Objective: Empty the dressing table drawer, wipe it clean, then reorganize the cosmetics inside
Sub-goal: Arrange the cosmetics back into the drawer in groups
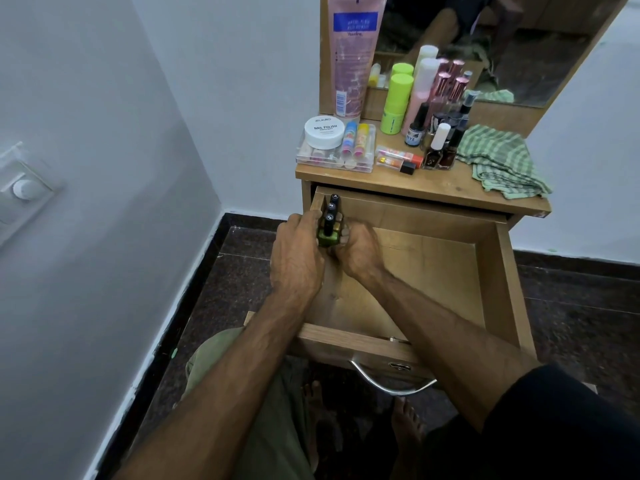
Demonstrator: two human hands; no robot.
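Both hands [298, 254] grip 3 nail polish bottles [329, 223] at drawer [433, 265] back-left corner.

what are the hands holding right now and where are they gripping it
Both hands, left and right, clasp a small row of nail polish bottles between them by the glass bodies, at the drawer's back left corner; the black caps stick up free.

The drawer [433, 268] is tan wood-grain. The bottle [326, 233] is green with a black cap. The cloth [502, 161] is green-and-white check. The tube [351, 53] is pink with a blue label, the jar [324, 132] white, and the sticks [398, 98] lime.
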